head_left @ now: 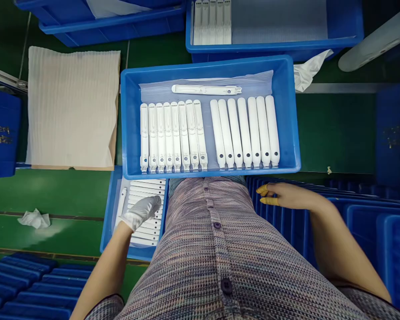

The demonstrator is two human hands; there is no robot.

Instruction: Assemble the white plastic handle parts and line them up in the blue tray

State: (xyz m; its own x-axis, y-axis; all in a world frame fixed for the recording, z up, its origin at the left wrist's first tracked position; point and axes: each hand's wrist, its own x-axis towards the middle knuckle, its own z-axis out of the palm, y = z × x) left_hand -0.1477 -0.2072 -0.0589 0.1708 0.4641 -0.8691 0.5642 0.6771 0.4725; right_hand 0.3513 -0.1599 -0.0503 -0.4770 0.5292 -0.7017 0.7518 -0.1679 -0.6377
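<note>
My left hand [142,212], in a white glove, is over the rows of slim white plastic parts [143,236] in the lower blue tray [107,222]. Its fingers are closed together, and what they grip, if anything, is hidden. My right hand [283,195] has yellow finger covers and hangs beside my body, fingers a little apart, with nothing seen in it. In front of me, a blue tray [210,174] holds several white parts face up [171,135], several smooth side up [246,131], and a single white part [205,90] lying crosswise at the back.
Stacked blue bins [356,222] stand at right, with more bins [30,284] at lower left. A foam sheet pile [73,106] is on the left. Another blue tray [273,46] with parts sits at the back, near a grey cylinder [376,40]. Crumpled white material [35,218] lies at left.
</note>
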